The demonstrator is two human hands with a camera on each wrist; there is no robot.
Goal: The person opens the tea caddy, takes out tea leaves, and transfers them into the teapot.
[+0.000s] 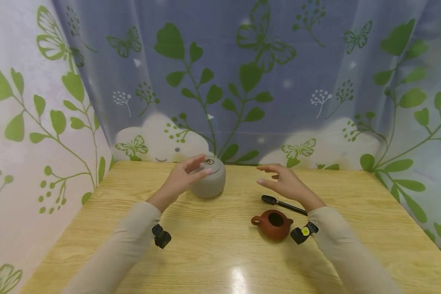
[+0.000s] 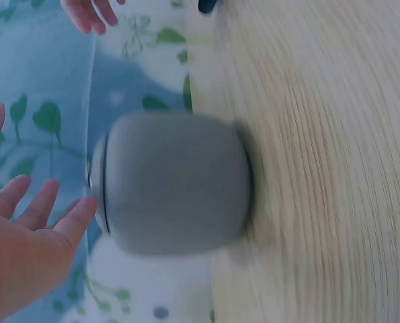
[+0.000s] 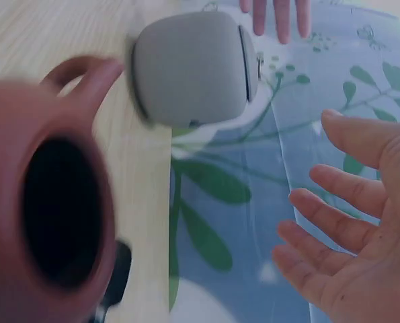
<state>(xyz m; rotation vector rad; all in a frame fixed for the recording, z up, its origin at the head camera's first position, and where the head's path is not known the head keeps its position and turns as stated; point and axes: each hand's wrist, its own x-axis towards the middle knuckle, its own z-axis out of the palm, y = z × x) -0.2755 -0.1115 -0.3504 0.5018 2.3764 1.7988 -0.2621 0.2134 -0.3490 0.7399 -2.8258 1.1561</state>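
A grey lidded jar (image 1: 210, 184) with a small ring on its lid (image 1: 214, 165) stands toward the back of the table. My left hand (image 1: 185, 175) is beside the jar's upper left, fingers spread and holding nothing; whether it touches the lid I cannot tell. To the right, my right hand (image 1: 284, 180) hovers over the table with loosely bent fingers and an empty palm. Below it lies a black-headed tool with a thin dark handle (image 1: 292, 207), partly hidden by the right wrist. A reddish-brown teapot (image 1: 273, 232) without a lid sits nearer, its dark opening facing up.
The wooden table (image 1: 206, 257) runs back to a blue curtain (image 1: 220, 81) printed with leaves and butterflies. Pale patterned cloth (image 1: 33, 134) closes off the left side, and similar cloth (image 1: 419, 122) the right. Each wrist carries a small black camera (image 1: 161, 237).
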